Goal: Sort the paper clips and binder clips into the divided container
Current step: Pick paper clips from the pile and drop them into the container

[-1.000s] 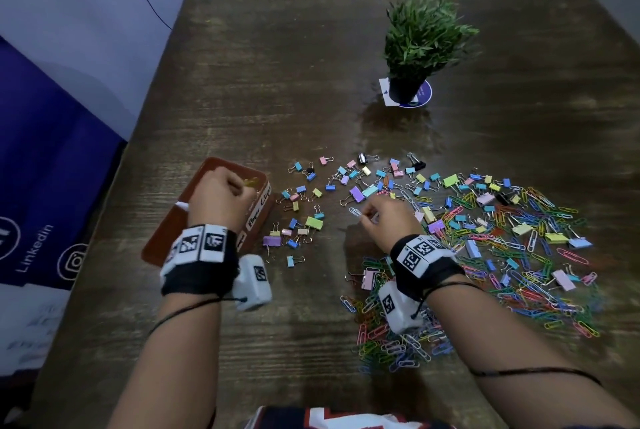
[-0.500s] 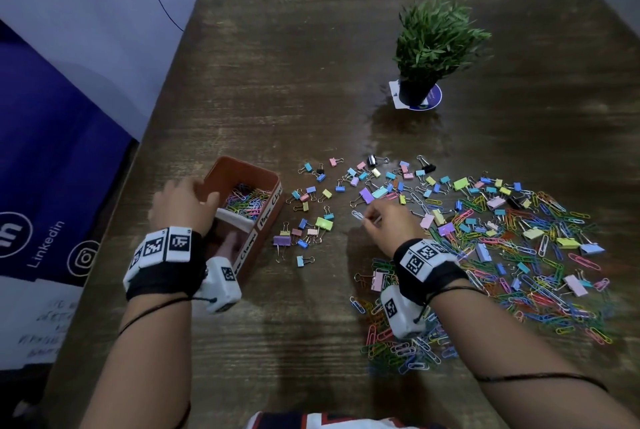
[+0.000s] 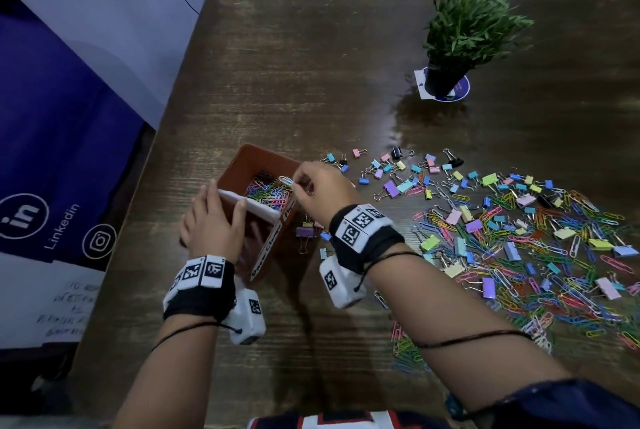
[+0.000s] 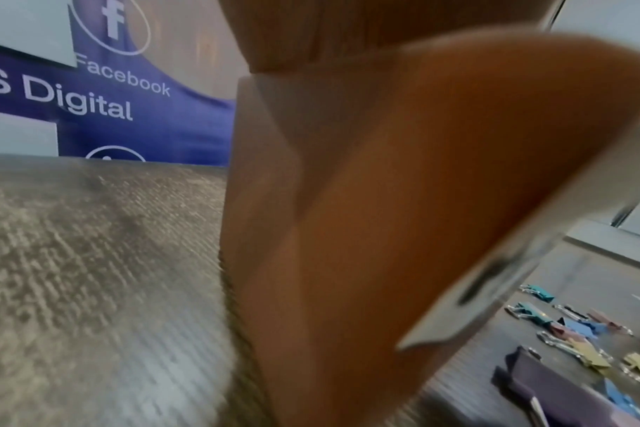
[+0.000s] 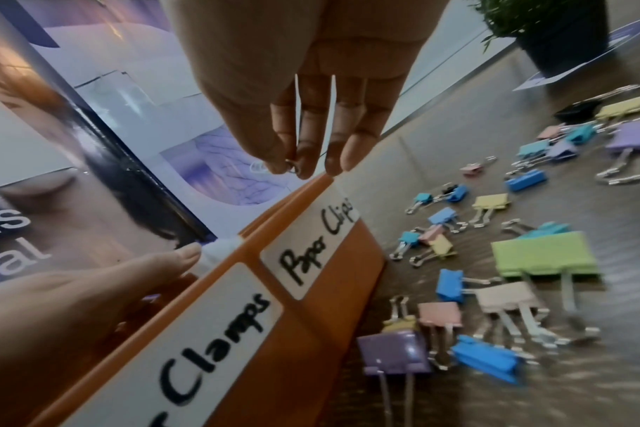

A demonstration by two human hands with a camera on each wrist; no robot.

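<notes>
An orange divided container (image 3: 257, 152) stands at the table's left, its side labelled "Paper Clips" (image 5: 318, 245) and "Clamps" (image 5: 216, 332). Coloured paper clips (image 3: 266, 190) fill its far compartment. My left hand (image 3: 221, 217) holds the container at the near end, with fingers (image 5: 157, 265) reaching the white divider (image 3: 258, 209). Over the far compartment, my right hand (image 3: 294, 182) pinches a pale paper clip (image 3: 285, 181) between thumb and fingertips. In the left wrist view the container wall (image 4: 347, 231) fills the frame. What lies in the near compartment is hidden.
A wide pile of paper clips (image 3: 519, 255) mixed with binder clips (image 3: 398, 184) covers the table to the right. A few binder clips (image 3: 304, 232) lie against the container's right side. A potted plant (image 3: 464, 33) stands at the back. A banner (image 3: 52, 117) hangs past the left edge.
My right hand has travelled left from the pile to above the container, carrying a paper clip. My left hand has shifted to the container's near end.
</notes>
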